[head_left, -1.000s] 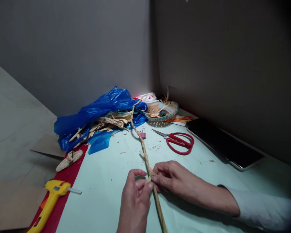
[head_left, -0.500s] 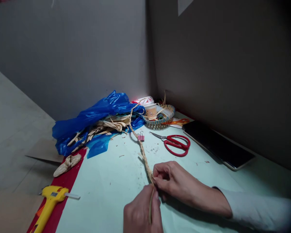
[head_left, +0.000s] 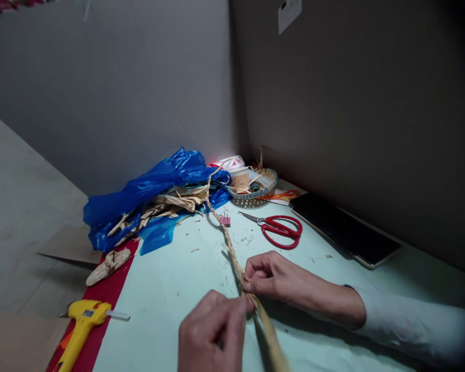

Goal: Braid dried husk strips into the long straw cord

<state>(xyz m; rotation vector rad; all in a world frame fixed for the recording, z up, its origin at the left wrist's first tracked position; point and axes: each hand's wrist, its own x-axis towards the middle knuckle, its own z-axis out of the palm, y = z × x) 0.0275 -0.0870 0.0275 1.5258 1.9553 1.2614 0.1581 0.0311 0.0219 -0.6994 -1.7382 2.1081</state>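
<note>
Fingers of the right hand [head_left: 273,276] and left hand [head_left: 213,333] curl closed, pinching the straw braid [head_left: 232,253] low over the desk [head_left: 170,289].

On the tabletop [head_left: 170,289] a braid [head_left: 229,243] runs from the near middle back to a bag [head_left: 155,191] at the rear left. Behind it to the right sits a basket [head_left: 256,188], with scissors [head_left: 281,230] in front of that and a tablet [head_left: 344,230] farther right along the wall. A glue gun [head_left: 81,323] lies at the near left edge.
</note>
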